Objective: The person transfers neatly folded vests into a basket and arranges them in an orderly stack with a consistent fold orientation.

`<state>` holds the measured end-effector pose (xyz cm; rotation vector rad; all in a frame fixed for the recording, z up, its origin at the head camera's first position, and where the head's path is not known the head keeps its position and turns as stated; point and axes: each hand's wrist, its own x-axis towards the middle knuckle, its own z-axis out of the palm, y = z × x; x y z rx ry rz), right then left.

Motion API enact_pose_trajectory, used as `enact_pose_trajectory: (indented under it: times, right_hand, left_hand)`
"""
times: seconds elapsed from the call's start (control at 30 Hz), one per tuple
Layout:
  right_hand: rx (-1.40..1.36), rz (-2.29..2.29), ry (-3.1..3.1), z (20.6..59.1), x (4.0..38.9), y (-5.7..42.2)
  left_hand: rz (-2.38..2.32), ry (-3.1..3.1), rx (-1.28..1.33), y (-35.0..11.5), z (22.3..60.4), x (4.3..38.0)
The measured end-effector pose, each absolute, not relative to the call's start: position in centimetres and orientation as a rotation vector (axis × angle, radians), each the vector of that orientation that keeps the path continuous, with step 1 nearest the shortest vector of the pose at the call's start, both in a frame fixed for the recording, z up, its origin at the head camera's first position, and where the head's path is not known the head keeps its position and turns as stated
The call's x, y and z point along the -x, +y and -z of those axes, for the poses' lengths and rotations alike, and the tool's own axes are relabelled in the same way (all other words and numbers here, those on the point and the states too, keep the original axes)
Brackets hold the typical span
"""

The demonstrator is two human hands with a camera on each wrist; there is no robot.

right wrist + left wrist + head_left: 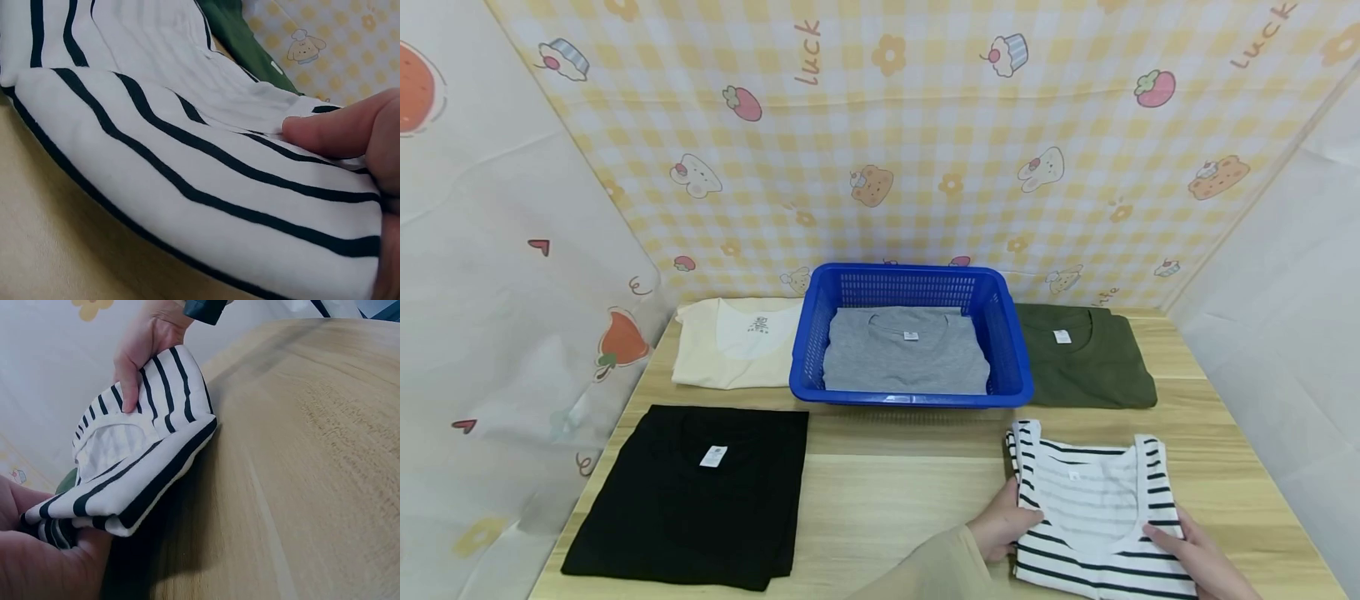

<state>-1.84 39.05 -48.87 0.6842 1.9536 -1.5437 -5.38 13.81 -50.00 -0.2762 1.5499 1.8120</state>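
So, it's a two-sided hold on the folded striped shirt [1097,508], over the right front of the desk [880,517], with the olive shirt [1097,375] behind it and the blue basket [910,400] off to its left rear. What does good handling call for here? Matching pressure, I'd say: an equal pinch on both side folds, thumbs flat on top, fingers well underneath, so the layers move as one. Pull outward too hard and that wide neckline [1090,550] could gape; let the middle sag and the inner layers may slip. Both sides level, both moving together, that's the way!

And the pose: the left grip [1006,523] reaches in from a pale sleeve [943,567], pinching the shirt's left edge, its thumb over the top. The right grip [1206,554] mirrors it, clasping the opposite edge, thumb laid across the stripes beside the neckline, the other fingers mostly hidden below the cloth. In the left wrist view, one folded edge looks raised off the wood, shadow beneath, the bundle tilted; whether any part touches down, I can't tell.
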Motion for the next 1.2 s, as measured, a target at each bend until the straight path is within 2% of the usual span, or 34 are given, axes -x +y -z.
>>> enact_pose_trajectory:
  times: [0.23, 0.43, 1.2]
  right_hand:
    - [-0.637, 1.656, 1.869, 48.7, 1.4, 39.3]
    - [-0.667, 1.578, 1.959, 48.5, 1.5, 39.5]
    - [-0.698, 1.564, 1.970, 45.4, 1.0, 40.2]
  left_hand:
    - [-1.929, 1.491, 0.239, 14.1, 50.2, 5.5]
    - [-1.987, 1.441, 0.222, 14.0, 50.0, 5.5]
    - [-2.022, 1.428, 0.099, 13.5, 45.7, 5.3]
